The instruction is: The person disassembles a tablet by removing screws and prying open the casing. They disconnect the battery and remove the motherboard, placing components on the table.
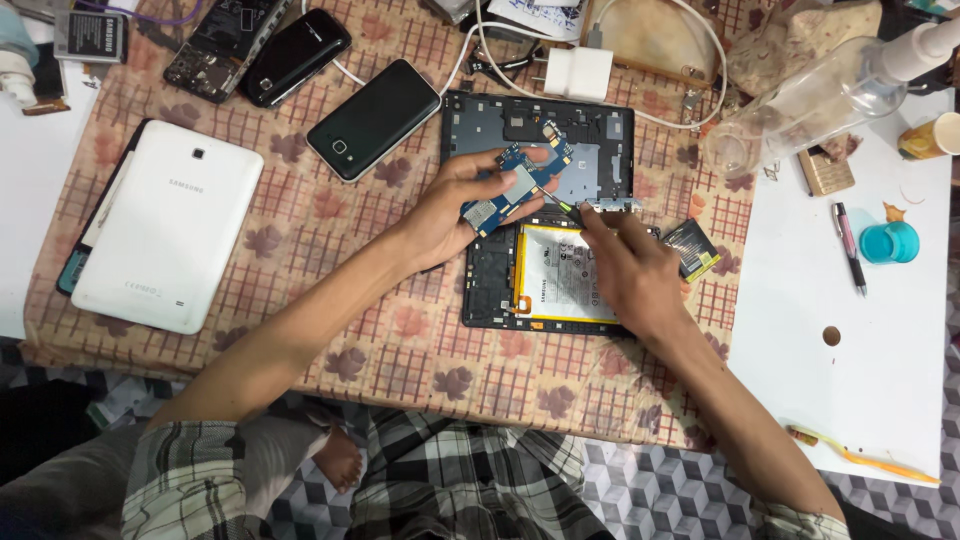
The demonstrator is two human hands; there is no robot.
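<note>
Presently my left hand [450,205] pinches the blue circuit board [515,187] above the opened tablet [490,270], long axis running seven to one o'clock, while my right hand [625,270], nearer at four o'clock, grips a thin tool [556,201] touching it.

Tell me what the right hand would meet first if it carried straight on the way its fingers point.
The right hand points up and left, a thin tool at its fingertips. Going on, it would probably first meet the blue circuit board held in the left hand, though their relative height is unclear.
</note>
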